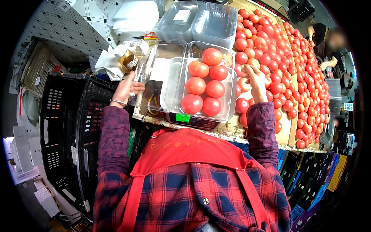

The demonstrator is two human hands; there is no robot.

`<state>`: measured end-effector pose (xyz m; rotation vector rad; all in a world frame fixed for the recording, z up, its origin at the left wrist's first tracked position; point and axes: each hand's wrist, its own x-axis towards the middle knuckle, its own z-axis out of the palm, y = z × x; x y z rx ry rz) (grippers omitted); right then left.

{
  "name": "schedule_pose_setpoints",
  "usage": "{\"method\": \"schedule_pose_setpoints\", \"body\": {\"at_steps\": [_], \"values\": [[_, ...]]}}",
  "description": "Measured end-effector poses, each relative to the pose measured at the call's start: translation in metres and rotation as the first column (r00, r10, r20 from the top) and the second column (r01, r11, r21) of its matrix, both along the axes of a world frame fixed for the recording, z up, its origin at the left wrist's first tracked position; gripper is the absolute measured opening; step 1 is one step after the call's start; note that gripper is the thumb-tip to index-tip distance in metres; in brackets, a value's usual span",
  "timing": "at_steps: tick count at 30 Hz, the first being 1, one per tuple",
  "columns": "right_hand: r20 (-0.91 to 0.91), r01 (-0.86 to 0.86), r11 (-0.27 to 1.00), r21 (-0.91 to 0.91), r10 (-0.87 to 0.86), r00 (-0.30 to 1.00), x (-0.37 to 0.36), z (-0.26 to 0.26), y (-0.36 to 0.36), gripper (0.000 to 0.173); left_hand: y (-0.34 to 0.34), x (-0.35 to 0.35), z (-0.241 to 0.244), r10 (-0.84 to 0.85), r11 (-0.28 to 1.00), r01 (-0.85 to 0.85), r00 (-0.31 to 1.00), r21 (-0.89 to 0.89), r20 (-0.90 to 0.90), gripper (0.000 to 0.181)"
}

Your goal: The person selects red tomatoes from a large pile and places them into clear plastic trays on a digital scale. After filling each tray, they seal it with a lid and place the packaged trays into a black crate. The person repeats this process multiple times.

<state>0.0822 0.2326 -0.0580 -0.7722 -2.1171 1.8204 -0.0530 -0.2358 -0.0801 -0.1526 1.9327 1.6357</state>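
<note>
A clear plastic clamshell container lies unfolded on a digital scale with a lit green display. Several tomatoes sit in two columns in its right half; its lid half spreads to the left. My left hand, with a bracelet and a ring, is beside the left edge of the lid, fingers spread; whether it touches the plastic is unclear. My right hand reaches over the loose tomatoes right of the container, its fingertips at a pale red tomato; a grip on it cannot be made out.
Stacked clear containers stand behind the scale. A jar of amber liquid and white paper are at the back left. Black crates stand on the left. Across the tomato-covered table, a co-worker handles tomatoes.
</note>
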Motion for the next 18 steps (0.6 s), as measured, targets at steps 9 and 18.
{"method": "schedule_pose_setpoints", "body": {"at_steps": [9, 18], "values": [[-0.027, 0.049, 0.920, -0.390, -0.064, 0.998, -0.067, -0.032, 0.007, 0.025, 0.108, 0.068, 0.077, -0.365, 0.806, 0.502, 0.839, 0.315, -0.402, 0.056], [-0.068, -0.063, 0.947, -0.316, 0.043, 0.997, -0.079, -0.017, -0.005, 0.015, 0.172, 0.108, 0.047, -0.758, 0.650, 0.379, 0.260, -0.659, -0.598, 0.055]]}}
